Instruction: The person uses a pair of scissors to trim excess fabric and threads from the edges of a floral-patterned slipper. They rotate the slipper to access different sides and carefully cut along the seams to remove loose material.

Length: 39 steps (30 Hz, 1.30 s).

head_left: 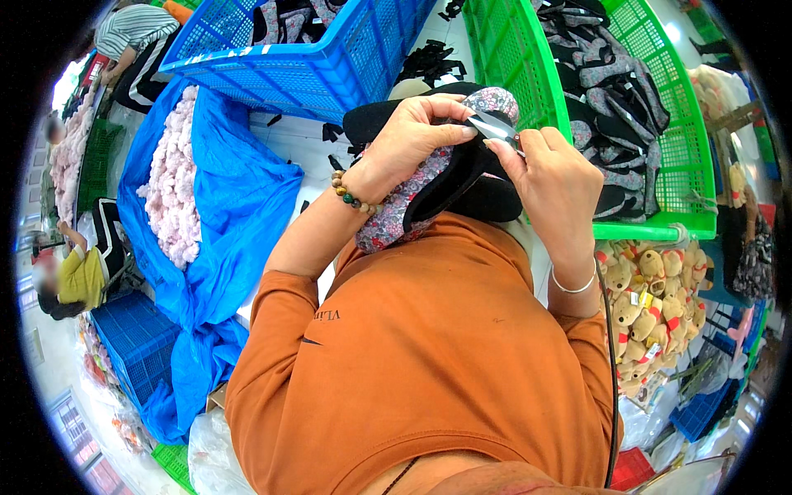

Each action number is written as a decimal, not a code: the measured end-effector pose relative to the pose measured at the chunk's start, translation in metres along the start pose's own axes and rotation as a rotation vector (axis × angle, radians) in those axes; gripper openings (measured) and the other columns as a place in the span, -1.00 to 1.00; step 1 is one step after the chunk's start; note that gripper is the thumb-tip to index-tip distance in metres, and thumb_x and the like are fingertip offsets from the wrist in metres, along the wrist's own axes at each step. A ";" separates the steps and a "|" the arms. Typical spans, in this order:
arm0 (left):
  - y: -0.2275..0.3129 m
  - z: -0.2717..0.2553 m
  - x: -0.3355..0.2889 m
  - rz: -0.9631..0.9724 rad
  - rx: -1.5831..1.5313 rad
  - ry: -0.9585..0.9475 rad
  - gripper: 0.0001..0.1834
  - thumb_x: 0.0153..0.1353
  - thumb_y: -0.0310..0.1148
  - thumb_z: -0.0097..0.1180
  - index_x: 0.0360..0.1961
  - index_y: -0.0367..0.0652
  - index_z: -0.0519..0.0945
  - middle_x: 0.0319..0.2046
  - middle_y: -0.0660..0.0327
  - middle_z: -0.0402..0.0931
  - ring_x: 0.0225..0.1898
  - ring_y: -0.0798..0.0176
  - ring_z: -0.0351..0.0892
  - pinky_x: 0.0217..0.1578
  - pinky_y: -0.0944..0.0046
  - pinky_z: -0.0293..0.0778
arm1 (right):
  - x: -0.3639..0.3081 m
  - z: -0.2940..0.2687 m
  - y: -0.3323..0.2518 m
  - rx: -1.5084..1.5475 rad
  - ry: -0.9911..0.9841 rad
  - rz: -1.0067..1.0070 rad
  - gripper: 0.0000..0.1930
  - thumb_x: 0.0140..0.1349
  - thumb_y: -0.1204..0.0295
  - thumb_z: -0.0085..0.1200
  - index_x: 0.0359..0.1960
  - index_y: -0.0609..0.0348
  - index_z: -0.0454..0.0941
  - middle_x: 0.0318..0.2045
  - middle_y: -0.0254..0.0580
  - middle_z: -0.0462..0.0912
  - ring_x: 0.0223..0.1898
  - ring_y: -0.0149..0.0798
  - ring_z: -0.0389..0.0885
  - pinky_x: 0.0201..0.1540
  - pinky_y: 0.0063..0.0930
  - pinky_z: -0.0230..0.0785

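Note:
My left hand [412, 136] grips a floral and black fabric piece [429, 186], a soft padded item held up in front of my orange shirt. A bead bracelet circles that wrist. My right hand [553, 186] holds small metal scissors [495, 128] at the top end of the fabric piece, their blades right by my left fingertips. A thin bangle sits on the right wrist. The lower part of the fabric rests against my chest.
A green crate [660, 157] of similar fabric pieces lies to the right, a blue crate [322, 74] ahead. Blue sheeting [231, 206] with pink stuffing [173, 190] spreads left. Plush bears [652, 313] pile at the right. Another person [74, 280] sits far left.

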State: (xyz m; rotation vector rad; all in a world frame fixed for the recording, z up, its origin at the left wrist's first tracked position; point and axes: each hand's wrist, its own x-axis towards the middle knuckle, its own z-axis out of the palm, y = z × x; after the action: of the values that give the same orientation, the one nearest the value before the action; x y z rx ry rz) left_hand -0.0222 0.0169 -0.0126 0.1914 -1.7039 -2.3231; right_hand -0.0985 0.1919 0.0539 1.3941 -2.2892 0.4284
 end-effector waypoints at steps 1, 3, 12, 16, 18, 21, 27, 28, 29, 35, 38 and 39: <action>0.000 0.002 0.000 0.006 -0.003 0.006 -0.83 0.00 -0.56 0.26 -0.32 -0.29 0.65 -0.19 0.26 0.48 -0.18 0.41 0.43 -0.08 0.41 0.35 | 0.000 0.000 0.000 -0.003 -0.005 -0.009 -0.66 0.10 0.11 0.15 -0.62 0.07 0.43 -0.63 -0.29 0.44 -0.61 -0.24 0.49 -0.62 -0.42 0.28; 0.000 0.002 -0.001 0.004 -0.011 0.023 -0.83 0.00 -0.56 0.26 -0.32 -0.29 0.65 -0.17 0.24 0.48 -0.18 0.40 0.43 -0.08 0.40 0.35 | 0.000 -0.003 -0.002 -0.033 -0.014 0.028 -0.66 0.11 0.11 0.15 -0.62 0.07 0.43 -0.63 -0.29 0.44 -0.61 -0.24 0.50 -0.62 -0.42 0.28; -0.001 -0.002 -0.002 0.031 0.049 0.042 -0.81 0.00 -0.57 0.26 -0.30 -0.32 0.64 -0.07 0.18 0.45 -0.16 0.39 0.44 -0.09 0.41 0.39 | -0.003 -0.011 -0.005 -0.075 -0.070 0.069 -0.64 0.12 0.09 0.14 -0.63 0.07 0.44 -0.63 -0.28 0.46 -0.61 -0.24 0.50 -0.62 -0.41 0.28; 0.001 0.003 -0.004 0.031 0.089 0.052 -0.80 0.01 -0.56 0.25 -0.27 -0.32 0.64 0.02 0.16 0.41 -0.14 0.41 0.46 -0.07 0.41 0.40 | 0.002 -0.010 -0.007 -0.068 -0.082 0.054 -0.64 0.13 0.09 0.12 -0.63 0.07 0.45 -0.63 -0.27 0.46 -0.61 -0.24 0.51 -0.62 -0.41 0.29; 0.003 0.004 -0.005 0.018 0.115 0.047 -0.79 0.03 -0.56 0.24 -0.25 -0.31 0.64 0.02 0.17 0.43 -0.05 0.39 0.44 0.02 0.39 0.34 | 0.001 -0.010 -0.008 -0.074 -0.090 0.064 -0.64 0.14 0.09 0.12 -0.63 0.08 0.45 -0.63 -0.27 0.46 -0.60 -0.24 0.52 -0.62 -0.41 0.29; 0.001 0.002 -0.004 0.006 0.129 0.066 -0.80 0.02 -0.57 0.24 -0.26 -0.31 0.64 0.02 0.17 0.43 -0.05 0.38 0.45 0.02 0.38 0.34 | 0.001 -0.010 -0.009 -0.081 -0.100 0.070 -0.64 0.14 0.10 0.11 -0.62 0.09 0.46 -0.63 -0.26 0.47 -0.60 -0.22 0.52 -0.61 -0.40 0.30; 0.005 0.001 -0.006 -0.033 0.044 0.055 -0.83 0.03 -0.56 0.23 -0.29 -0.32 0.65 0.03 0.13 0.43 -0.02 0.31 0.44 0.04 0.35 0.33 | 0.005 0.004 0.008 -0.096 0.035 0.200 -0.62 0.19 0.07 0.05 -0.61 0.08 0.46 -0.61 -0.22 0.49 -0.62 -0.14 0.53 -0.61 -0.36 0.31; 0.006 0.000 -0.006 -0.024 0.036 0.060 -0.82 0.02 -0.56 0.24 -0.29 -0.32 0.65 0.05 0.12 0.40 -0.07 0.35 0.45 -0.01 0.38 0.36 | 0.007 0.007 0.015 -0.129 0.069 0.277 -0.61 0.20 0.06 0.04 -0.61 0.08 0.46 -0.61 -0.21 0.50 -0.62 -0.13 0.53 -0.61 -0.35 0.32; 0.006 0.000 -0.006 -0.017 0.025 0.063 -0.81 0.01 -0.56 0.24 -0.29 -0.32 0.64 0.06 0.11 0.38 -0.12 0.38 0.47 -0.06 0.40 0.39 | 0.006 0.010 0.023 -0.123 0.076 0.325 -0.59 0.21 0.02 0.02 -0.57 0.10 0.48 -0.59 -0.18 0.53 -0.61 -0.12 0.54 -0.60 -0.35 0.32; 0.006 -0.005 -0.006 0.012 0.039 0.051 -0.82 0.01 -0.55 0.23 -0.30 -0.34 0.64 0.06 0.12 0.36 -0.17 0.40 0.49 -0.09 0.41 0.40 | -0.002 0.027 0.023 0.618 -0.075 0.417 -0.66 0.05 0.16 0.28 -0.43 0.21 0.56 -0.62 -0.31 0.49 -0.62 -0.41 0.45 -0.57 -0.53 0.28; 0.002 -0.007 -0.003 0.029 0.032 0.053 -0.85 0.03 -0.55 0.21 -0.33 -0.34 0.63 0.06 0.13 0.36 -0.18 0.40 0.49 -0.10 0.41 0.40 | -0.004 0.051 0.009 1.058 -0.080 0.466 -0.68 -0.02 0.33 0.37 -0.37 0.32 0.55 -0.58 -0.46 0.46 -0.55 -0.61 0.32 -0.54 -0.71 0.18; 0.000 -0.007 -0.002 0.040 0.031 0.054 -0.87 0.04 -0.55 0.20 -0.34 -0.34 0.63 0.05 0.13 0.36 -0.18 0.40 0.49 -0.11 0.42 0.40 | -0.006 0.064 0.010 1.184 -0.089 0.493 -0.73 0.02 0.38 0.33 -0.35 0.31 0.55 -0.55 -0.46 0.48 -0.53 -0.61 0.34 -0.54 -0.71 0.20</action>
State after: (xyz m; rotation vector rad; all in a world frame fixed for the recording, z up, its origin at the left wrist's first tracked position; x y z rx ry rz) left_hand -0.0184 0.0107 -0.0146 0.2223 -1.7033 -2.2434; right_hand -0.1176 0.1712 -0.0052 1.1929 -2.4826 2.1548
